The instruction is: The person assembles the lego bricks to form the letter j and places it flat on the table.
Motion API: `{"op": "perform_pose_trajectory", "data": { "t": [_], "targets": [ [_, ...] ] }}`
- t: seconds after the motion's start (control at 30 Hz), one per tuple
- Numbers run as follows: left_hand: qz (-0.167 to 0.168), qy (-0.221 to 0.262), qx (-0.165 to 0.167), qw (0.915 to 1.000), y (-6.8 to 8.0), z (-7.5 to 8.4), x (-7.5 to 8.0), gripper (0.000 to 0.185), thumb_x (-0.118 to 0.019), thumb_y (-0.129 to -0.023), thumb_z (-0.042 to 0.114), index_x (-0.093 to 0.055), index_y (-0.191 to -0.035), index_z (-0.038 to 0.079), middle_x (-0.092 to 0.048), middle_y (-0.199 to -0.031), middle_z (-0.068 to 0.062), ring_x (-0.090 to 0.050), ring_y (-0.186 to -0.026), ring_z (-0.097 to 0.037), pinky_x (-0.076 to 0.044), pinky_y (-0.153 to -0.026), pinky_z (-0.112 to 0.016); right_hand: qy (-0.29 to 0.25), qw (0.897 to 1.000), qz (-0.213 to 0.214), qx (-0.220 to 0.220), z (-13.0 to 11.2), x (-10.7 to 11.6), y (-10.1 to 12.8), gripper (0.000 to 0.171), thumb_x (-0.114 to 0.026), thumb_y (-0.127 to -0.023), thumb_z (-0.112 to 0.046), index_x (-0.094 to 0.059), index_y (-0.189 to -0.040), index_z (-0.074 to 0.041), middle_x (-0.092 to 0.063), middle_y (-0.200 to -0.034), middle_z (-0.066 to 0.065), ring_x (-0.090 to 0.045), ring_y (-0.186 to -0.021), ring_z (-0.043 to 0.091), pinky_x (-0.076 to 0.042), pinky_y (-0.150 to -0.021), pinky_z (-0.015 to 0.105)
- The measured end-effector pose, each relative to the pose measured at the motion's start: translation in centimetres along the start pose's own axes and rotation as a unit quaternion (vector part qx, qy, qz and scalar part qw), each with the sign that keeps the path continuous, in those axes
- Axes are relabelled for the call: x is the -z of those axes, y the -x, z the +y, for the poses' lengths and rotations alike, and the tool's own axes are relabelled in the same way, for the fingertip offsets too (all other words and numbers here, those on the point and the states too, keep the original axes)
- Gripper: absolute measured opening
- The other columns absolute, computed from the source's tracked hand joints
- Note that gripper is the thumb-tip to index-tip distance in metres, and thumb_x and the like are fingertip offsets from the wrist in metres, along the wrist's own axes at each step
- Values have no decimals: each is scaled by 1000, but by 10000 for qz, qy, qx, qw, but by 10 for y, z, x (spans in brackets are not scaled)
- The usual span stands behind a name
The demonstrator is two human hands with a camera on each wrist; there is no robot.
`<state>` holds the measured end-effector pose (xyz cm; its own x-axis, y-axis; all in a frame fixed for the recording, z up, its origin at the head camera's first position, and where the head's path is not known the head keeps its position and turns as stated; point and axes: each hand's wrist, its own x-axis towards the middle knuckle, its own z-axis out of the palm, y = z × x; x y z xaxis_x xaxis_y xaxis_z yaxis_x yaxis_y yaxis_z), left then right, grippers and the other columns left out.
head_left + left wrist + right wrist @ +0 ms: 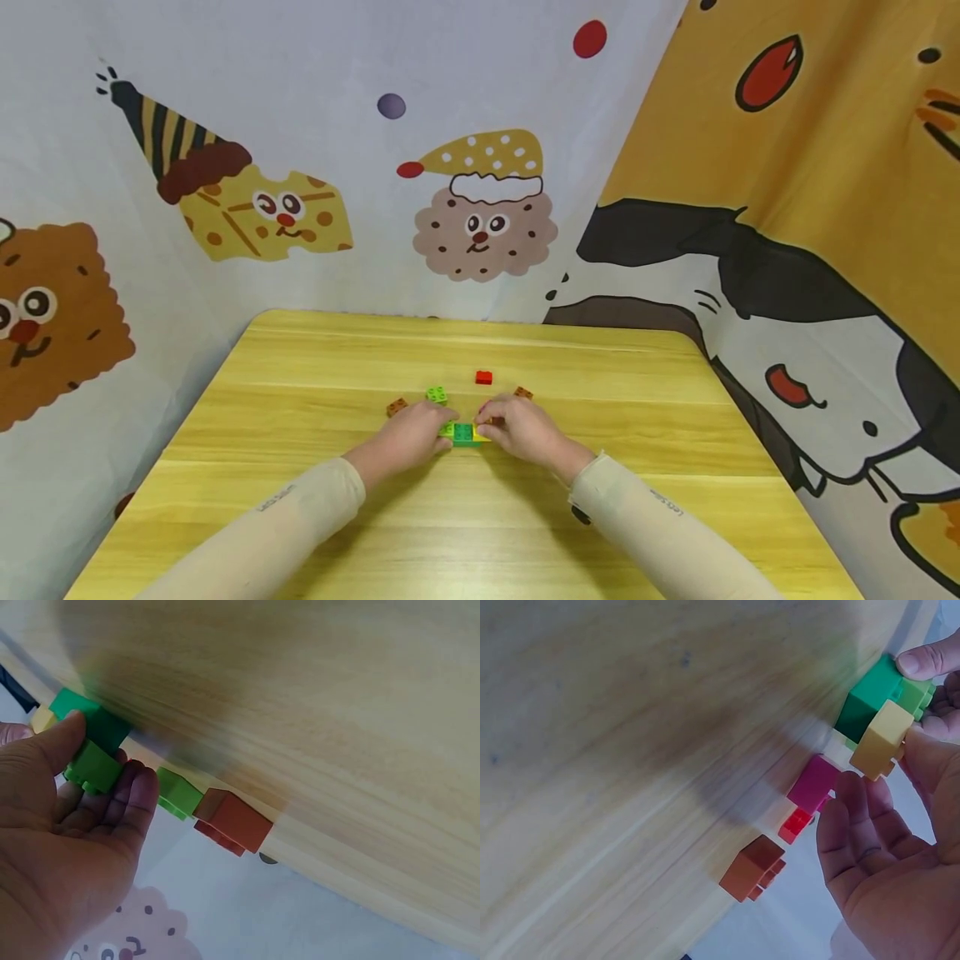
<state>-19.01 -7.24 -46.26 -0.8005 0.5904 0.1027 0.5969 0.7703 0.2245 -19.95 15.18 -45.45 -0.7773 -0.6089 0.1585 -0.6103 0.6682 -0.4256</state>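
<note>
A dark green toy building brick point(463, 433) lies between the two hands in the head view. At its left end is a light green brick point(94, 766), which my left hand point(408, 435) grips between thumb and fingers. My right hand point(527, 429) pinches a yellow brick point(883, 740) at the other end of the dark green one. Whether the yellow brick's studs are fully joined to it I cannot tell. Just beyond the right fingers sits a magenta brick point(814, 784), mostly hidden by that hand in the head view.
Loose bricks lie on the wooden table point(465, 533) beyond the hands: a brown one point(397, 406) and a light green one point(437, 394) to the left, a red one point(484, 377) farther back, another brown one point(523, 392) to the right. A cartoon-printed cloth point(360, 283) hangs behind.
</note>
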Motion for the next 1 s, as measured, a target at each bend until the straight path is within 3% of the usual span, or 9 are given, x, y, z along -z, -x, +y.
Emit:
{"op": "perform_pose_trajectory", "data": {
  "t": [0.4, 0.7, 1.0],
  "targets": [
    [-38, 43, 28, 10000, 2, 0, 3, 43, -72, -82, 28, -61, -120, 12, -65, -109, -3, -59, -96, -18, -51, -80, -32, 583, 9979, 101, 278, -4, 1, 0, 14, -65, -89, -26, -70, -101, -20, -63, -100, -8, -59, -87, 7, -50, -71, 20],
    [-53, 197, 116, 9997, 3, -1, 7, 50, -71, -82, 33, -57, -125, 11, -62, -116, -5, -57, -104, -20, -50, -85, -35, 716, 9968, 19, 364, -7, 4, 0, 18, -66, -88, -28, -68, -104, -20, -63, -103, -9, -58, -82, 3, -49, -68, 17],
    [59, 382, 293, 9988, 12, -16, 15, 57, -67, -83, 44, -56, -129, 11, -60, -122, -5, -54, -113, -21, -46, -94, -39, 347, 9993, 34, -120, -2, 16, 3, 20, -65, -89, -29, -69, -106, -19, -65, -104, -5, -61, -88, 11, -51, -74, 25]
  ]
}}
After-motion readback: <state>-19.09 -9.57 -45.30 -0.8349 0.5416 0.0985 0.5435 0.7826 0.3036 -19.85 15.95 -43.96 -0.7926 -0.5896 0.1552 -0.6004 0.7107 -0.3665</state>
